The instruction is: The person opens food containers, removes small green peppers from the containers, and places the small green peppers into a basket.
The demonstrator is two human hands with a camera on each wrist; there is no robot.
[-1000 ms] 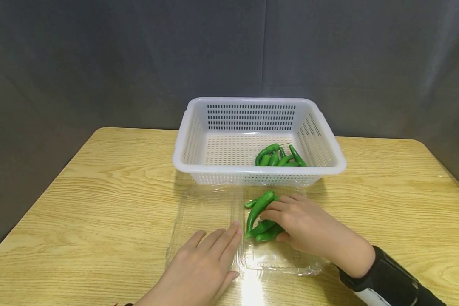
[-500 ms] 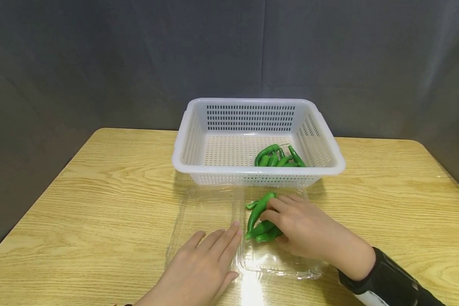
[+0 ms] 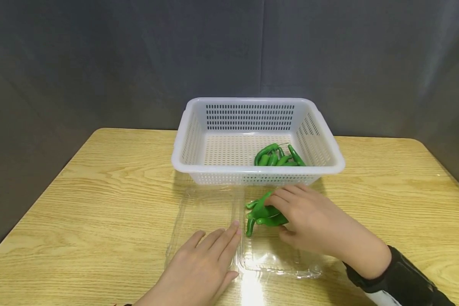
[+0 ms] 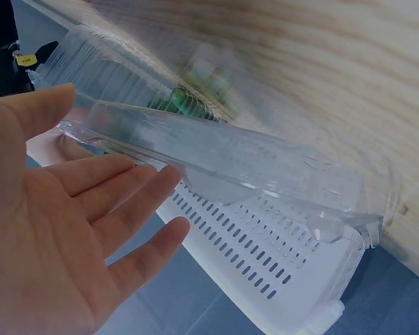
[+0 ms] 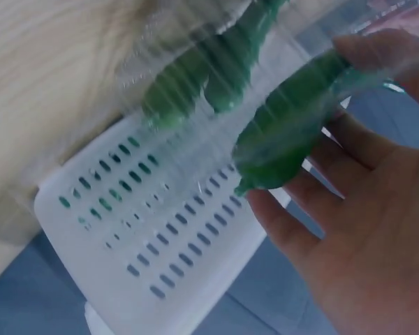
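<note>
My right hand [image 3: 310, 219] grips green chili peppers [image 3: 272, 220] over the right half of a clear plastic clamshell box [image 3: 269, 259]. In the right wrist view a plump green pepper [image 5: 283, 132] lies between thumb and fingers. How many are held cannot be told. Other green peppers [image 3: 250, 227] lie under and beside them in the box. My left hand [image 3: 202, 265] rests with straight fingers along the box's middle fold, beside its left half [image 3: 208, 208]. In the left wrist view the left hand [image 4: 77, 209] holds nothing.
Behind the box stands a white perforated basket [image 3: 229, 170]. Several green peppers [image 3: 273, 159] lie in its front right corner. Both stand on a wood-grain table [image 3: 111, 204], with a dark grey cloth [image 3: 137, 63] behind.
My right hand has shifted slightly away from me, carrying the peppers toward the far side of the box. One pepper's lower end is now uncovered. The left hand stays put.
</note>
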